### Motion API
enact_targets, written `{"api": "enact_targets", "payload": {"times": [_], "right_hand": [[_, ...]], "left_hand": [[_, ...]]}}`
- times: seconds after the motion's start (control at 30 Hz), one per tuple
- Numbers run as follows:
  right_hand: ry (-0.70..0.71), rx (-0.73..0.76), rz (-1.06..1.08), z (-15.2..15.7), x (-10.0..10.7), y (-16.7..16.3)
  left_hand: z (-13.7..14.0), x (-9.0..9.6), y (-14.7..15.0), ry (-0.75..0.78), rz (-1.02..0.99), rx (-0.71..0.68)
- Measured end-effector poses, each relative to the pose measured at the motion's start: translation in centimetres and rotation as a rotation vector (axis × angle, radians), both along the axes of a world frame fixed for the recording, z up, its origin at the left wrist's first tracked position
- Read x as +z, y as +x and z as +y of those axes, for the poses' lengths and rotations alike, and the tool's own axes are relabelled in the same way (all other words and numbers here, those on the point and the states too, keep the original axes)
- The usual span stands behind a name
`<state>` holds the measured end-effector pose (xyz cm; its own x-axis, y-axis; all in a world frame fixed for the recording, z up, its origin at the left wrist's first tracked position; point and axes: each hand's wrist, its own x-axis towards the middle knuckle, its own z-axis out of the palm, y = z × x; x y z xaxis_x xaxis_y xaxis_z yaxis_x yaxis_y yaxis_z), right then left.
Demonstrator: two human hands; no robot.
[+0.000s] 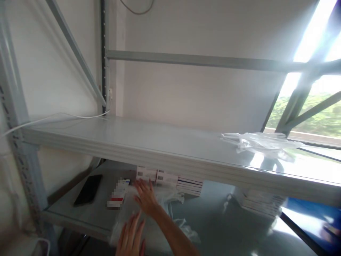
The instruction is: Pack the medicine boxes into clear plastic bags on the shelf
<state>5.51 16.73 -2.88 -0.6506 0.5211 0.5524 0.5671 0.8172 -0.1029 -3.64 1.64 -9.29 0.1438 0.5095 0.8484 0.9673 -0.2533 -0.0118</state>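
Observation:
On the lower shelf (218, 220), a clear plastic bag (156, 234) lies spread out under both hands. My right hand (146, 199) reaches farther in, its fingers spread and laid on the plastic close to several stacked white boxes (166, 176). Nearer the front edge, my left hand (131, 234) rests flat with its fingers stretched out over the bag's left part. Neither hand grips anything. More crumpled plastic shows just right of my right wrist.
Left of the bag lie a dark phone-like slab (88, 190) and a small card or packet (118, 193), partly blurred. A bagged stack (262, 202) stands at the right. Overhead, the upper shelf (160, 137) holds crumpled clear plastic (262, 142); its front edge overhangs the hands.

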Motion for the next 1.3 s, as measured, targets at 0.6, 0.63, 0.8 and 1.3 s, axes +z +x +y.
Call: {"api": "enact_targets", "payload": {"times": [0.6, 0.63, 0.8, 1.3], "right_hand": [[-0.199, -0.099, -0.033, 1.8, -3.3, 2.6], [-0.198, -0.104, -0.025, 1.9, -3.4, 3.0], [-0.164, -0.254, -0.05, 2.0, -3.1, 5.3], [-0.069, -0.446, -0.215, 2.4, -0.5, 8.9]], "left_hand": [[3.4, -3.5, 0.1, -0.438, 0.063, 0.242], [3.4, -3.5, 0.2, -0.437, 0.063, 0.236], [2.3, -2.6, -0.1, -0.382, 0.112, 0.173], [0.5, 0.8, -0.6, -0.362, 0.42, -0.105]]}}
